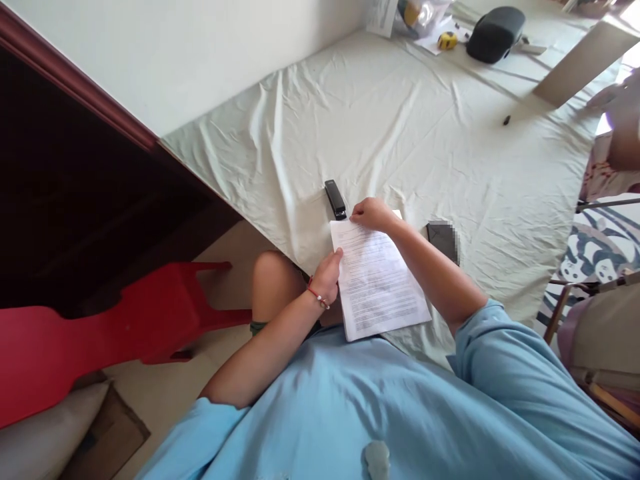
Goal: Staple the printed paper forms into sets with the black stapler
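A stack of printed sheets lies at the table's near edge, in front of my body. My left hand is closed on the stack's left edge, thumb on top. At the top edge of the paper, my right hand has its fingers pinched together at the upper left part of the sheets. Just beyond that corner lies a black stapler, apart from both hands. A dark flat object, partly blurred out, rests beside my right forearm.
A pale cloth with wrinkles covers the table. Farther back are a yellow tape measure, a black cap-like object and a board. Another person's arm shows at right. Red plastic chairs stand at left.
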Tool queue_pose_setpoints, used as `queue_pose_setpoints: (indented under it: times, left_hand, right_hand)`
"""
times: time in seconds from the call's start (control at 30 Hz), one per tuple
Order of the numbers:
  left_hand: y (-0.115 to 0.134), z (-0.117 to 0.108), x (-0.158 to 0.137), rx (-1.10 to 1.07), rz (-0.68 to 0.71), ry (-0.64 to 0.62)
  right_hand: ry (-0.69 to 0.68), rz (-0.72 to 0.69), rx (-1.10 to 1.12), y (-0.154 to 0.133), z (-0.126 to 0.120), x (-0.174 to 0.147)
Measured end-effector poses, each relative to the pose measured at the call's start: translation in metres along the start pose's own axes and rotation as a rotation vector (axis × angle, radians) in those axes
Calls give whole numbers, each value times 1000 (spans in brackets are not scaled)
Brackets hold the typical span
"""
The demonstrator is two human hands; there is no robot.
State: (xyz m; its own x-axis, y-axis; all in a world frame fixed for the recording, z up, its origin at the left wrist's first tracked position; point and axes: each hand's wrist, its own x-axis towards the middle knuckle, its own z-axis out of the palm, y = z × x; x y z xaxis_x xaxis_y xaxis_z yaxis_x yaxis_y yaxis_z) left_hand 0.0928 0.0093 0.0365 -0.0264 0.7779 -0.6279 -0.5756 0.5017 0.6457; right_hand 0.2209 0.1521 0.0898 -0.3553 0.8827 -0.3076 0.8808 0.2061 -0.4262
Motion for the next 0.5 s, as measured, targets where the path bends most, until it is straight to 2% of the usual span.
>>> queue_pose_setpoints:
  times: [0.2,0.33,0.5]
  left_hand:
    - [16,17,12,-45,-134,196]
    - [23,28,20,-125,-204,219]
    - [26,37,26,-150,-213,241]
  right_hand:
    - [-70,19,-76,-4,2,26]
    - [-74,34,-97,0,1,37]
    - [-77,41,-114,7,-1,42]
